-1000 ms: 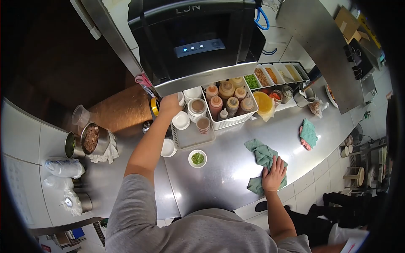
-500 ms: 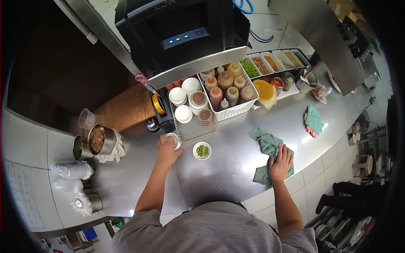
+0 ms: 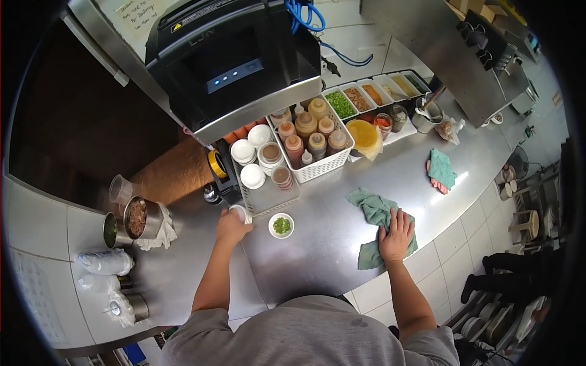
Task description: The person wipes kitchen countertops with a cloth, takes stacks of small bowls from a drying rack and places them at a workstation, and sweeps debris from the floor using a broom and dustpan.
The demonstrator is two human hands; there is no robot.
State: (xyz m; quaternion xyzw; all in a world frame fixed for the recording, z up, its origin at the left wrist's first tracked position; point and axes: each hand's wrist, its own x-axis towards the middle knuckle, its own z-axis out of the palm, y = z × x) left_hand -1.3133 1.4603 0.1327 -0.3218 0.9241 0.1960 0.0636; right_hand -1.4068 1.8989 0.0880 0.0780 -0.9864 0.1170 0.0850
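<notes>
My left hand point(image 3: 232, 227) is wrapped round a small stack of white bowls point(image 3: 242, 213) on the steel counter, beside the front left corner of a shallow basket point(image 3: 268, 198). Just right of it stands a white bowl of chopped green onion point(image 3: 281, 226). More white bowls point(image 3: 252, 175) are stacked in the basket. My right hand point(image 3: 396, 236) lies flat on a crumpled green cloth point(image 3: 373, 209), its fingers stretched out.
A white basket of sauce bottles point(image 3: 323, 166) stands behind, near a black machine point(image 3: 232, 67). Trays of toppings point(image 3: 357, 97) line the back. Metal pots point(image 3: 143, 218) are at left. A folded cloth point(image 3: 442, 169) lies at right. A person's legs point(image 3: 506, 268) show lower right.
My left hand has come from the bowls in the basket to the counter in front, with the small bowl stack. My right hand has stayed on the cloth. The view has shifted.
</notes>
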